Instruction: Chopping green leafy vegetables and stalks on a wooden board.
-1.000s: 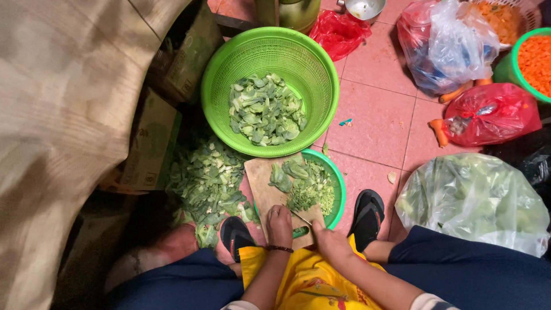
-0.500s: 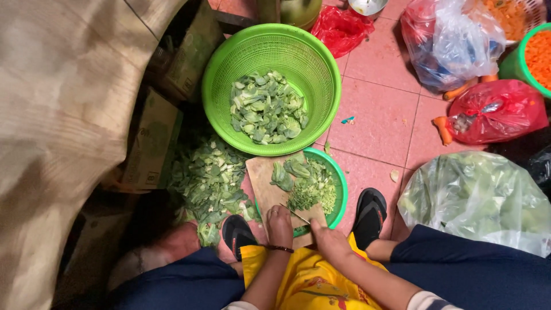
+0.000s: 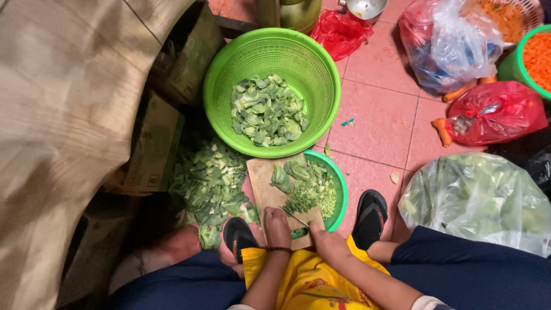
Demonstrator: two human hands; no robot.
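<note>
We're squatting on a pink tiled floor [image 3: 379,123], two black sandals [image 3: 370,212] planted either side of a wooden cutting board [image 3: 265,183] that sits over a small green bowl [image 3: 338,189]. We count two green baskets: one big basket [image 3: 270,57] full of chopped greens [image 3: 267,109] and another basket [image 3: 525,54] of orange carrot bits cut off at the right edge. Two red plastic bags [image 3: 496,112], two clear-ish ones, plus a loose pile of trimmings [image 3: 209,181] left of the board.

Our left hand [image 3: 277,223] is pressed down on a green stalk [image 3: 298,232] at the board's near end, fingers curled onto it. Our right hand [image 3: 324,235] is closed around a knife [image 3: 294,217], blade across the stalk.

Compared with half a second back, hardly anything has shifted; the view has just tipped down a touch.

The knife handle is hidden inside the fist, and the stalk is too small to identify.
</note>
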